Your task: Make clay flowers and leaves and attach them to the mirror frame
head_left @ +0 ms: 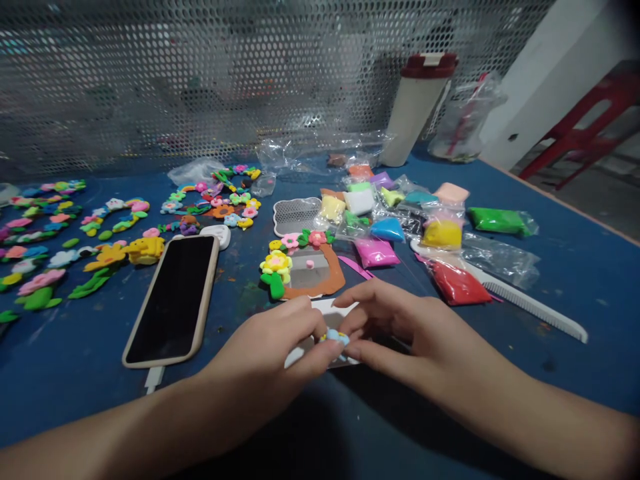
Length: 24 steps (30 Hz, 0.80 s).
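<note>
A small light-blue clay piece (336,335) with some yellow beside it is pinched between my two hands, over a white board (327,308) near the table's front. My left hand (290,337) has its thumb and forefinger pressed on the piece's left side. From the right, the thumb and fingers of my right hand (395,327) close on it. Just behind the hands lies a mirror frame (335,270), partly covered in brown clay, with yellow and pink clay flowers along its left and top edges. A pink knife-like tool (356,268) lies beside the frame.
A phone (175,300) with a cable lies left of my hands, clay decorations (115,217) beyond it. Wrapped colored clay (443,233), a white comb (535,303) and a red clay packet (457,283) lie right. A tumbler (415,110) stands behind, before a perforated metal panel (200,80).
</note>
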Tool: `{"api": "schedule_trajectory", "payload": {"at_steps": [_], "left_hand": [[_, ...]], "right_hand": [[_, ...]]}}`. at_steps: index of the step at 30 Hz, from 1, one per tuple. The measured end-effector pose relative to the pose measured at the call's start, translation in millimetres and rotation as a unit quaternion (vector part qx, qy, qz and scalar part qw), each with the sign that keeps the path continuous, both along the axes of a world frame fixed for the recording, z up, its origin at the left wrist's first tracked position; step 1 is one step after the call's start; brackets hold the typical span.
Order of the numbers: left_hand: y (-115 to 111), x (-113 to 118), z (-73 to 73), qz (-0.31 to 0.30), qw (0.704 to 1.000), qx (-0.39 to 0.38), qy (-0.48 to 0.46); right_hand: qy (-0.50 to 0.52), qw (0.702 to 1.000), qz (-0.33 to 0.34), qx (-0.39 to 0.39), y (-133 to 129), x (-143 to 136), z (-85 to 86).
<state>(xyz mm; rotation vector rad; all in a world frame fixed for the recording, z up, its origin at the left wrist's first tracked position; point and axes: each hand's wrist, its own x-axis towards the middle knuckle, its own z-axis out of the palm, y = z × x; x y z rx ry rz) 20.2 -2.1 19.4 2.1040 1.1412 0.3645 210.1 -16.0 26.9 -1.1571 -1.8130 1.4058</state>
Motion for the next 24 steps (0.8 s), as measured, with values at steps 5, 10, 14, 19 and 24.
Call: {"api": "schedule_trajectory", "payload": {"at_steps": [5,10,14,19,24], "left_hand": [[3,-1,-0.1,0.011,1.0,-0.013,-0.009],[5,-1,-2.7,0.057,0.998,-0.01,-0.003],[4,-1,-5.2,0.055,0.998,0.017,-0.005],[2,-1,-6.7,0.058,0.995,0.08,0.005],[3,1,-6.7,0.046,0.995,0.091,-0.007]], "right_hand": [[-0.184,0.975,-0.008,0.121,12,20,-1.6],[-0.449,0.842,-0.097,0.284,32,46,-8.5],[-0.551,0.772,-0.131,0.288,44,47,-7.2],[-0.611,0.763,-0.09,0.191,53,47,-7.1],[-0.482,0.845,-0.11,0.202,53,55,7.1]]}}
